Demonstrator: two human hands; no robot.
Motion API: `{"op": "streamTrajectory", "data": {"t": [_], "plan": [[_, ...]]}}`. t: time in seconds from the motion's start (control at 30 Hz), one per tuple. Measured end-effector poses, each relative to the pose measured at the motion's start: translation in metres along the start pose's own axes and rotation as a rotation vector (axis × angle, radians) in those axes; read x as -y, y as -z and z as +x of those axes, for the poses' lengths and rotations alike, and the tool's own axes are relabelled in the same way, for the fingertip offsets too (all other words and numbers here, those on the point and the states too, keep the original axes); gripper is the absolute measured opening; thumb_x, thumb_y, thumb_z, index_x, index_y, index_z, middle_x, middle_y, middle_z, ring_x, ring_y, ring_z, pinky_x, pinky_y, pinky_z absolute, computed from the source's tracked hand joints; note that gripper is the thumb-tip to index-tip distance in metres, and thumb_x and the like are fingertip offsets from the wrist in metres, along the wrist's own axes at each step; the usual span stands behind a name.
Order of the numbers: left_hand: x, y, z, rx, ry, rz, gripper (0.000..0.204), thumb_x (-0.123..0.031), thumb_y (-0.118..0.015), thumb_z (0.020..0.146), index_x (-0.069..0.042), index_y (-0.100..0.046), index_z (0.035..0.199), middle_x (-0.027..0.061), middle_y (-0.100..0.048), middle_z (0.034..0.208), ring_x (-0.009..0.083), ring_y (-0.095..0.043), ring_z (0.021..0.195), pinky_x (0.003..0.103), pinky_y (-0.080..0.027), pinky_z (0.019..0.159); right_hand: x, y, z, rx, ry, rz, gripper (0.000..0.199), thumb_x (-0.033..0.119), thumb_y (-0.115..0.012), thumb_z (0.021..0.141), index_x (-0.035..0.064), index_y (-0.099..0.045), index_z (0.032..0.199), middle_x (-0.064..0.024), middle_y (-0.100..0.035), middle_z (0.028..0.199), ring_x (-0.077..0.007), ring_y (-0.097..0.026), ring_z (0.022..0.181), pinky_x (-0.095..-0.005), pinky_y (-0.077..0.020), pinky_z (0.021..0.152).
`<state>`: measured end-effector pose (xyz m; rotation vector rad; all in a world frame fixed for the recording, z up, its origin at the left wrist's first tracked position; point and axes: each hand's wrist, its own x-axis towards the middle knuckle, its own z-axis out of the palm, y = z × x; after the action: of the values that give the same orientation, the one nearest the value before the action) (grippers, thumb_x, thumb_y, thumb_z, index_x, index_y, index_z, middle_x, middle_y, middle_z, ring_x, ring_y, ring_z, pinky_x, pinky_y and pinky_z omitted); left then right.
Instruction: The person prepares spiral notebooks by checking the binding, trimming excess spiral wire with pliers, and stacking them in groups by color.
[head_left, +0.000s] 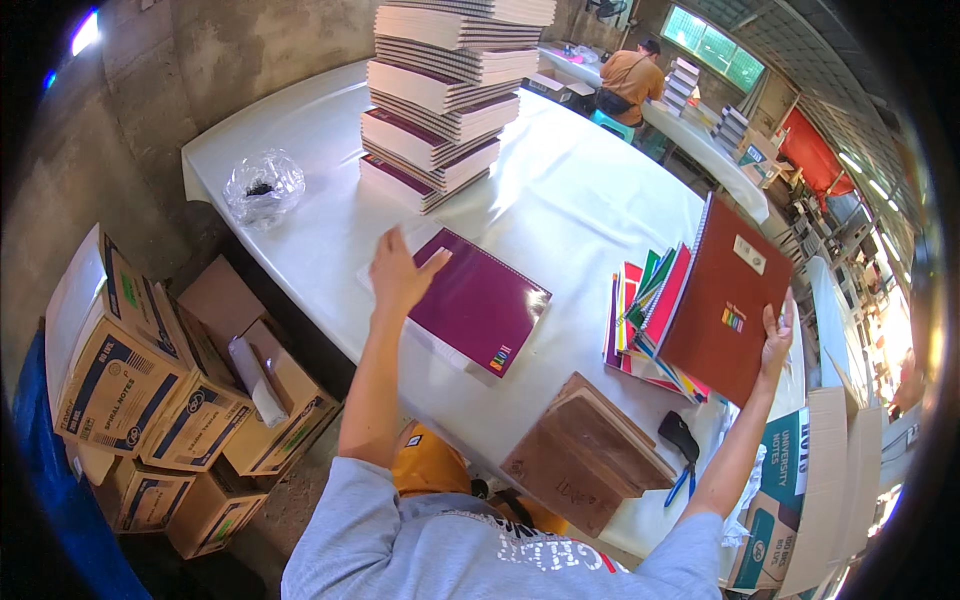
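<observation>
My right hand (777,335) grips the edge of a brown spiral notebook (715,300), held tilted at the table's right side. Beneath and beside it fans a pile of notebooks with colourful covers (628,325); the brown cover hides part of it. Near the table's middle, a purple spiral notebook (480,300) lies flat, with a pale sheet or clear wrap showing along its left and near edges. Over its left corner is my left hand (402,275), fingers apart and holding nothing. Whether the thumb touches the cover, I cannot tell.
A tall stack of spiral notebooks (450,100) stands at the back, beside crumpled clear plastic (264,188). Nearest me lie brown boards (580,455) and blue-handled scissors (682,482). Cartons (120,370) fill the left floor; another carton (775,500) stands right. A person (632,80) sits far off.
</observation>
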<state>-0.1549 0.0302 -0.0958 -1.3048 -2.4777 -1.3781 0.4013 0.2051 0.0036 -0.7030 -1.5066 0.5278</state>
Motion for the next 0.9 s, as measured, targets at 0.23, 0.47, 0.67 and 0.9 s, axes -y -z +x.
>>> {"op": "streamTrajectory", "data": {"t": [0.23, 0.47, 0.67, 0.9], "plan": [[0.076, -0.021, 0.005, 0.211, 0.193, 0.274, 0.090, -0.058, -0.067, 0.065, -0.001, -0.038, 0.129, 0.0149, -0.040, 0.133, 0.0290, -0.029, 0.128, 0.054, -0.020, 0.102, -0.116, 0.035, -0.015, 0.116, -0.415, -0.427, 0.080, 0.008, -0.069, 0.075, 0.0040, -0.021, 0.139, -0.0134, -0.033, 0.138, -0.0240, -0.038, 0.123, -0.0357, -0.0340, 0.100], [0.093, -0.020, 0.001, 0.150, 0.098, 0.211, 0.087, -0.061, -0.066, 0.063, -0.008, -0.042, 0.128, 0.0076, -0.040, 0.135, 0.0288, -0.028, 0.129, 0.058, -0.017, 0.102, 0.027, -0.149, -0.015, 0.608, -0.270, -0.611, 0.083, 0.012, -0.068, 0.074, 0.0142, -0.019, 0.141, -0.0188, -0.056, 0.113, -0.0257, -0.058, 0.097, -0.0356, -0.0453, 0.084], [0.067, 0.007, -0.020, 0.288, 0.113, 0.341, 0.091, -0.069, -0.059, 0.063, -0.011, -0.042, 0.131, 0.0060, -0.031, 0.142, 0.0308, -0.022, 0.133, 0.070, -0.009, 0.096, 0.005, -0.282, -0.085, 1.342, -0.695, -0.781, 0.096, 0.058, -0.058, 0.076, 0.0136, -0.005, 0.142, -0.0218, -0.062, 0.088, -0.0255, -0.063, 0.077, -0.0357, -0.0498, 0.072], [0.090, 0.021, -0.030, 0.431, -0.008, 0.057, 0.089, -0.071, -0.060, 0.058, -0.013, -0.051, 0.125, 0.0047, -0.035, 0.140, 0.0311, -0.014, 0.135, 0.069, 0.005, 0.096, -0.033, -0.331, -0.128, 0.633, -1.373, -0.318, 0.076, 0.031, -0.061, 0.084, 0.0108, -0.012, 0.139, -0.0153, -0.055, 0.098, -0.0252, -0.061, 0.079, -0.0421, -0.0509, 0.076]]}}
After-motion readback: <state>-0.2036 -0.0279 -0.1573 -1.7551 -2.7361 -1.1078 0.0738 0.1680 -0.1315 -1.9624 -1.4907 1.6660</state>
